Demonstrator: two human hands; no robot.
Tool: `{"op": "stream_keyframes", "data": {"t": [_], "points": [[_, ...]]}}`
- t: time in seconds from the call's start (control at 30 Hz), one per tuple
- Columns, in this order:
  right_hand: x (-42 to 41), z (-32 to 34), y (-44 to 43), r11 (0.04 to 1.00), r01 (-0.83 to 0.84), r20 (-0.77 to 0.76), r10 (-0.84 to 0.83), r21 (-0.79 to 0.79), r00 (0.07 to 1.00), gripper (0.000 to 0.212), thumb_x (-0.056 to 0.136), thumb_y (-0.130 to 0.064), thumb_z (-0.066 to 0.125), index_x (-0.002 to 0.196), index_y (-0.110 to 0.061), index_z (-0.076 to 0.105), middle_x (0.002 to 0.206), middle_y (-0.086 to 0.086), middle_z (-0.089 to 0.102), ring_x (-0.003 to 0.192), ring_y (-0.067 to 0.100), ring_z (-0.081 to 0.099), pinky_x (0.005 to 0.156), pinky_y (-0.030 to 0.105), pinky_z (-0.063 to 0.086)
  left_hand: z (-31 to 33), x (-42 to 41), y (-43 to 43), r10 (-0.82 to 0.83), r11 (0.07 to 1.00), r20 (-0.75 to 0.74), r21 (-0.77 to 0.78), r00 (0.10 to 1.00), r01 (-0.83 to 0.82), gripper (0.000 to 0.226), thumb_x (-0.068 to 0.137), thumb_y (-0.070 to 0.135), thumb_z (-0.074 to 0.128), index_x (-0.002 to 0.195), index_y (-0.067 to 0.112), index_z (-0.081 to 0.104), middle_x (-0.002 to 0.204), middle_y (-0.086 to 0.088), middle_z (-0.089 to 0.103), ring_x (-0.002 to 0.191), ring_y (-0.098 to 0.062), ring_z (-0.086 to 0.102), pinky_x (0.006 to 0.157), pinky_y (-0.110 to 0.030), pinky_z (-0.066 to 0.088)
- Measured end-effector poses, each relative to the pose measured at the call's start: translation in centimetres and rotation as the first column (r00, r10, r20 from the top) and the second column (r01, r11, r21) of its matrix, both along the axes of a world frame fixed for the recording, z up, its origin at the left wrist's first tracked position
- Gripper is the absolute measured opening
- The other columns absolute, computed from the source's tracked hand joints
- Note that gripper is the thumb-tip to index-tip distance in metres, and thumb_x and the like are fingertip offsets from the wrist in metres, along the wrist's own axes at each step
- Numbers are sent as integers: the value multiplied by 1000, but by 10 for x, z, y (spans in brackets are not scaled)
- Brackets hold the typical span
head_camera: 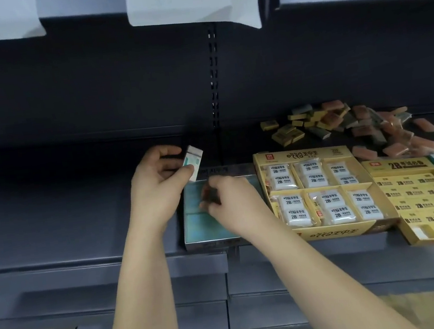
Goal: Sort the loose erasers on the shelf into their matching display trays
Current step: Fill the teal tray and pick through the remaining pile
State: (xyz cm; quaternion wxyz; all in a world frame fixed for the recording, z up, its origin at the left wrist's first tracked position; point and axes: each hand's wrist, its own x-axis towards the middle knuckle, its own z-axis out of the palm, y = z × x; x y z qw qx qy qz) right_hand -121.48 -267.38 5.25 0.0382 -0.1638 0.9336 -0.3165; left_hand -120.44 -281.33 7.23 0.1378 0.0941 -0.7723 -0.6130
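Left hand [155,182] of mine pinched a white and green eraser [194,164] just past the green tray's [204,228] far left corner. My right hand [231,203] pinched a small dark eraser [210,194] over that tray. Loose erasers [356,125] lay piled behind it, off to the right.
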Motion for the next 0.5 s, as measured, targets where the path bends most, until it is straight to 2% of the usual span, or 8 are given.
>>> {"op": "stream_keyframes", "data": {"t": [0.07, 0.13, 0.23, 0.3, 0.4, 0.5], "points": [[0, 3, 4, 1000, -25, 11, 25, 17, 1000, 13, 89, -12, 60, 100, -13, 66, 94, 9, 70, 89, 27, 63, 74, 34, 53, 1, 0, 4, -16, 1000, -4, 14, 1000, 16, 40, 84, 11, 71, 116, 32, 57, 90, 3, 69, 83, -14, 67, 80, -32, 53], [0, 8, 11, 999, -32, 32, 31, 23, 999, 17, 89, -10, 56, 102, -14, 67, 91, 9, 68, 85, 27, 63, 69, 30, 51, 2, -1, 9, -32, 999, -14, 32, 999, 32, 52, 85, 9, 69, 126, 36, 52, 90, 1, 67, 83, -14, 67, 81, -33, 55], [1, 21, 28, 998, -29, 49, 32, -60, 998, 14, 91, -11, 58, 98, -19, 68, 80, -1, 65, 80, 22, 67, 71, 27, 52, 6, -3, 19, -82, 988, -41, 125, 996, 86, 56, 87, 0, 64, 132, 30, 51, 93, -2, 68, 83, -10, 68, 73, -26, 56], [2, 31, 44, 991, -10, 63, 19, -134, 998, 12, 93, -13, 59, 93, -23, 65, 75, -7, 64, 72, 16, 70, 67, 25, 55, 11, -4, 29, -119, 975, -67, 180, 991, 129, 43, 89, -3, 61, 121, 26, 60, 93, -1, 69, 84, -13, 69, 69, -24, 56], [1, 44, 74, 972, 55, 88, -35, -227, 996, 8, 94, -14, 59, 93, -20, 64, 72, -5, 66, 56, 10, 69, 58, 24, 55, 19, -5, 50, -134, 950, -80, 271, 988, 151, 21, 91, 2, 62, 99, 21, 65, 82, 3, 72, 78, -14, 70, 67, -25, 57], [-4, 51, 108, 962, 114, 66, -100, -248, 993, 9, 93, -14, 61, 96, -18, 68, 71, -4, 68, 53, 11, 68, 54, 23, 57, 28, -9, 76, -143, 957, -76, 242, 987, 158, 10, 90, 10, 66, 94, 18, 64, 80, 5, 74, 76, -8, 71, 60, -17, 52]]}}
